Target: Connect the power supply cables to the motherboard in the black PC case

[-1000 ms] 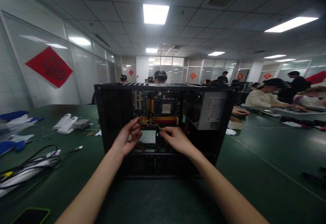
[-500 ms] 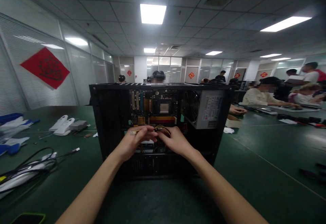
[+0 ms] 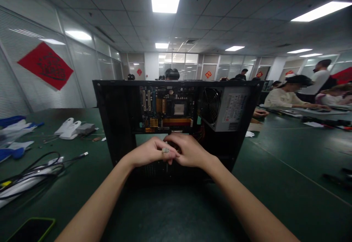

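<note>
The left hand pinches a pale cable connector, touching the right hand's closed fingertips, both now lower against the computer case.

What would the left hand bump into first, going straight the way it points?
The left hand would likely meet the right hand first; their fingertips look together, though exact contact is hard to tell.

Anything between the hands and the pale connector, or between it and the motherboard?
Nothing visible: the connector sits at the fingers of the left hand, and the case is open towards the motherboard. The right hand hides part of the interior.
</note>
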The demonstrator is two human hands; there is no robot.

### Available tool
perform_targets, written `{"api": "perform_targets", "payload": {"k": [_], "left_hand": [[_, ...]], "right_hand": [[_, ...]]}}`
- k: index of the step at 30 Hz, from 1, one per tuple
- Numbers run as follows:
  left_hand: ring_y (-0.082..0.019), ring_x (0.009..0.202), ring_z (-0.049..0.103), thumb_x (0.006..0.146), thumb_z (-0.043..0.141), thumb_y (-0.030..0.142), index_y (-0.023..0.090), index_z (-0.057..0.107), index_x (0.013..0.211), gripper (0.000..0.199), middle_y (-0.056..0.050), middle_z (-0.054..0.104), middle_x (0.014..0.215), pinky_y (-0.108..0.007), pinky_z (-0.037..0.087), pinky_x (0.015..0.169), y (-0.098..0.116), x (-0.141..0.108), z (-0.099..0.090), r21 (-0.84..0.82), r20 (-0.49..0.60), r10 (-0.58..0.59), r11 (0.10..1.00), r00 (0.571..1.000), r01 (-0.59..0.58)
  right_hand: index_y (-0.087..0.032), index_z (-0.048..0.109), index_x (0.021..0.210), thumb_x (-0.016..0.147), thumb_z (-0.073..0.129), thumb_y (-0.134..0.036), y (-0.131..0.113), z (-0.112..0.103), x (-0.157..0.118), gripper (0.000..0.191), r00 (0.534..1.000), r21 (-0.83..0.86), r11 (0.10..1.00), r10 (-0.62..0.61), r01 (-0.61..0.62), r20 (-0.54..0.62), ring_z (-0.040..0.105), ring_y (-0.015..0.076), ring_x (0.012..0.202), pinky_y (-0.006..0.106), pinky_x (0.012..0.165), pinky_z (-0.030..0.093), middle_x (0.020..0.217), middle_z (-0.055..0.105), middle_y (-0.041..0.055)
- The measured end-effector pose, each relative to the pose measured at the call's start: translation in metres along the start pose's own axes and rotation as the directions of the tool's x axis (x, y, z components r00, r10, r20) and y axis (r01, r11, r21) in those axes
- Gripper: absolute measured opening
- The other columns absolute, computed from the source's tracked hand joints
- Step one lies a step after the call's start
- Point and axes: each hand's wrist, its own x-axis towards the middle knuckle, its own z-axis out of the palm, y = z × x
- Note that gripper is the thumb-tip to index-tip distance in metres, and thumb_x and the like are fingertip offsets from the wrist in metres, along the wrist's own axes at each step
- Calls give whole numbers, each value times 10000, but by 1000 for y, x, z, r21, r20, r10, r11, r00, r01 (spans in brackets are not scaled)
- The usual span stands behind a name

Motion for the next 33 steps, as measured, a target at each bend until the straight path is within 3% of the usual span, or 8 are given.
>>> {"api": "perform_targets", "payload": {"k": [6,11,17,20,23,27,29,33], "left_hand": [[-154,671,582,817,728,431,157,816,904,301,-51,692,693,-258,458,660,3,5,3,-9,-60,6,1000,998,-6],[-176,721,609,824,704,418,145,786,849,286,-62,711,770,-286,493,723,2,6,5,-19,-85,6,1000,996,-8],[-239,928,631,736,754,333,160,736,940,268,-73,721,980,-330,518,836,-4,5,5,47,-238,70,997,969,-61],[-182,751,600,815,691,388,141,745,877,260,-56,694,810,-290,498,716,-4,5,4,31,-101,-3,999,995,6],[-153,739,578,854,664,386,171,746,1102,338,-43,697,860,-265,462,695,1,5,4,27,-33,-36,999,999,37],[-149,744,565,880,631,397,196,704,1229,409,-34,684,861,-248,429,666,6,6,6,84,-83,-46,995,996,53],[-147,725,557,890,618,414,181,734,1152,370,-32,669,824,-244,417,649,6,7,6,93,-103,-50,994,993,60],[-141,690,539,909,588,431,157,755,993,332,-17,628,732,-239,395,630,2,9,6,89,-127,-45,994,991,56]], "right_hand": [[-179,574,1239,776,640,-175,-5,-2,-1,467,996,8,996,-86,86,34,622,269,1061,370,896,496,1166,660,123],[-215,431,1442,758,608,-171,-12,-6,-5,708,975,111,972,-197,207,-101,544,295,1239,449,1039,458,1372,557,141],[-203,680,1004,989,496,-252,-36,-2,6,191,947,195,945,-214,263,-240,615,231,1073,396,952,491,1147,681,109],[-194,641,864,1037,423,-428,-42,-9,11,364,949,485,871,85,78,-305,618,158,670,287,667,514,728,647,35],[-186,632,895,1022,351,-583,-28,-19,11,503,894,657,731,402,-184,-197,431,116,410,239,465,386,499,449,-55],[-166,658,748,1038,389,-382,15,-17,4,451,838,236,820,545,-521,-41,623,179,635,273,623,427,644,642,50],[-158,677,724,1023,417,-296,33,-11,-2,419,757,-42,759,651,-650,47,682,230,779,293,686,428,773,716,124],[-145,703,749,1001,474,-327,49,0,-7,386,684,-122,691,723,-713,99,702,283,829,314,681,422,841,737,183]]}}
